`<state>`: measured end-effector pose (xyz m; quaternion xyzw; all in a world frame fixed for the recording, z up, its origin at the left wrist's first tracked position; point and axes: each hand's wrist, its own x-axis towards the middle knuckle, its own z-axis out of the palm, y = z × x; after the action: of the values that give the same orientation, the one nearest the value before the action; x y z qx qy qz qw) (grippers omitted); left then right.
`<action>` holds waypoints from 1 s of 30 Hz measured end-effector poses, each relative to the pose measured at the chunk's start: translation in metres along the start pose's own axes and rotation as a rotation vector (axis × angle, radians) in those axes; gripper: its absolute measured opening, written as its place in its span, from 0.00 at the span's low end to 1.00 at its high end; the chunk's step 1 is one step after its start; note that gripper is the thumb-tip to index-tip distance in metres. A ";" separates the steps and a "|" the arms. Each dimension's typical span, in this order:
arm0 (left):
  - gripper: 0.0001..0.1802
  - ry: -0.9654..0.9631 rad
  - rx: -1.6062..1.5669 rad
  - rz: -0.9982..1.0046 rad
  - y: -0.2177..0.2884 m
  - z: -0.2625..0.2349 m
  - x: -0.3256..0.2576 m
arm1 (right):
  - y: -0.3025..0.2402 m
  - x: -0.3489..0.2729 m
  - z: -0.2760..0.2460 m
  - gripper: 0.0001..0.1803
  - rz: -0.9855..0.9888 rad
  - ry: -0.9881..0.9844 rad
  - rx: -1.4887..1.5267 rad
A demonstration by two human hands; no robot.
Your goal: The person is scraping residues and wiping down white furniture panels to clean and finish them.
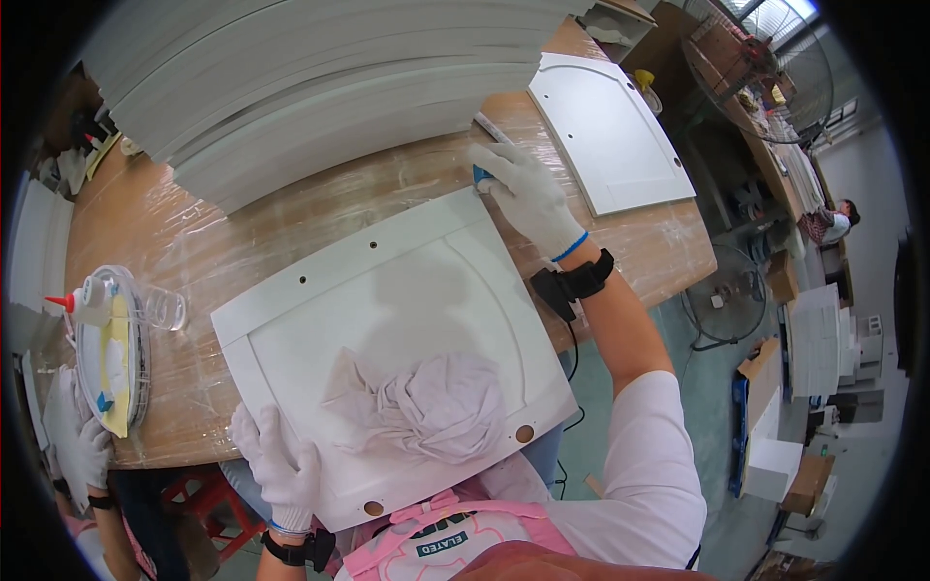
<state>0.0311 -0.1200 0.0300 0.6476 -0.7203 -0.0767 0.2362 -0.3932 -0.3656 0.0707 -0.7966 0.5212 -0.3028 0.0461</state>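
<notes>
1. A white cabinet door panel (387, 320) lies flat on the plastic-wrapped wooden table (194, 242), overhanging its near edge; it has a raised frame, an arched inner field and round hinge holes.
2. A crumpled pale cloth (436, 407) rests on the panel.
3. The gloved right hand (528, 194) is closed around a small blue block (481, 175) at the panel's far corner.
4. The gloved left hand (281, 465) lies on the near edge, fingers spread, pressing rather than clasping.
</notes>
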 end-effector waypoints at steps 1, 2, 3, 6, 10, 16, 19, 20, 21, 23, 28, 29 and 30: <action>0.38 0.006 -0.007 0.002 -0.001 0.000 0.000 | 0.003 0.000 0.003 0.24 -0.001 0.000 0.002; 0.38 0.005 -0.008 0.003 0.000 0.000 0.000 | 0.006 -0.002 0.005 0.24 -0.046 0.014 -0.023; 0.38 0.010 -0.013 0.009 0.000 0.001 0.000 | 0.009 -0.002 0.006 0.25 -0.091 0.029 -0.048; 0.38 0.016 -0.010 0.019 -0.002 0.001 0.000 | 0.011 0.001 0.006 0.25 -0.034 -0.013 -0.054; 0.38 0.011 -0.012 0.007 0.000 0.001 0.001 | 0.005 0.000 0.002 0.24 -0.029 0.038 0.032; 0.38 0.018 -0.010 0.015 -0.002 0.002 0.000 | -0.003 -0.002 -0.003 0.24 0.071 -0.021 0.080; 0.39 0.006 -0.026 0.011 0.000 0.002 0.001 | 0.001 -0.004 -0.002 0.24 0.039 -0.050 -0.032; 0.39 0.006 -0.025 0.010 0.000 0.001 0.001 | -0.001 -0.003 -0.002 0.24 0.030 -0.037 -0.050; 0.39 0.007 -0.023 0.009 0.000 0.001 0.001 | -0.002 -0.003 -0.001 0.24 0.022 -0.024 -0.067; 0.39 0.008 -0.021 0.009 0.000 0.000 0.001 | -0.002 -0.003 0.000 0.25 0.028 -0.023 -0.050; 0.38 0.014 -0.008 0.018 0.001 -0.001 0.001 | 0.011 -0.005 0.007 0.25 -0.039 0.015 -0.074; 0.38 0.015 -0.007 0.016 0.002 -0.002 0.002 | 0.011 -0.005 0.005 0.26 0.017 0.042 -0.039; 0.38 0.008 -0.037 0.031 0.004 -0.005 0.004 | 0.011 -0.006 0.003 0.26 0.073 0.069 -0.006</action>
<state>0.0290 -0.1224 0.0369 0.6322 -0.7279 -0.0836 0.2520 -0.4018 -0.3661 0.0621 -0.7663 0.5521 -0.3266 0.0369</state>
